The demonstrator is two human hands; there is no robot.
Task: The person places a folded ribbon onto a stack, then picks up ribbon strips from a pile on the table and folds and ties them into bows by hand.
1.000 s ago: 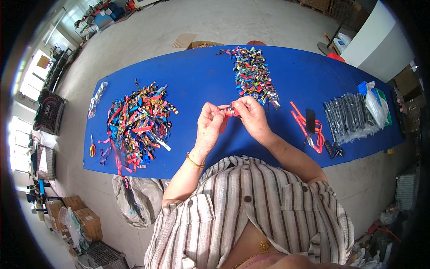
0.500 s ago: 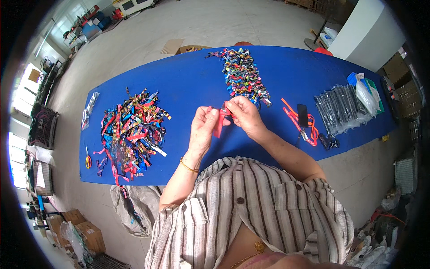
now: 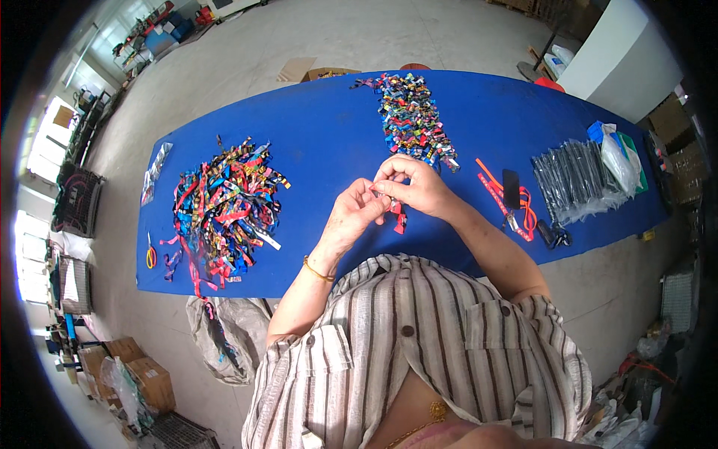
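Observation:
Close together over the near part of the blue table, my left hand (image 3: 354, 212) and my right hand (image 3: 419, 188) are both closed on a short red ribbon strap (image 3: 400, 223). Its printed tail hangs below the fingers of my right hand, while the part between the fingertips is mostly hidden. Just beyond my hands lies a neat block of small folded, many-coloured ribbon pieces (image 3: 415, 116). To the left is a loose heap of long printed ribbon straps (image 3: 228, 202), some trailing over the near table edge.
Yellow-handled scissors (image 3: 151, 256) and a plastic packet (image 3: 155, 173) lie at the left on the blue table (image 3: 321, 127). On the right are an orange lanyard (image 3: 527, 213), a black phone-like slab (image 3: 511, 188) and bagged black items (image 3: 576, 183). A pale sack (image 3: 247, 329) sits below the near edge.
My hands have come closer together, my left moving right. The red strap that stood out beside my left thumb now hangs below my right fingers. The view has shifted slightly.

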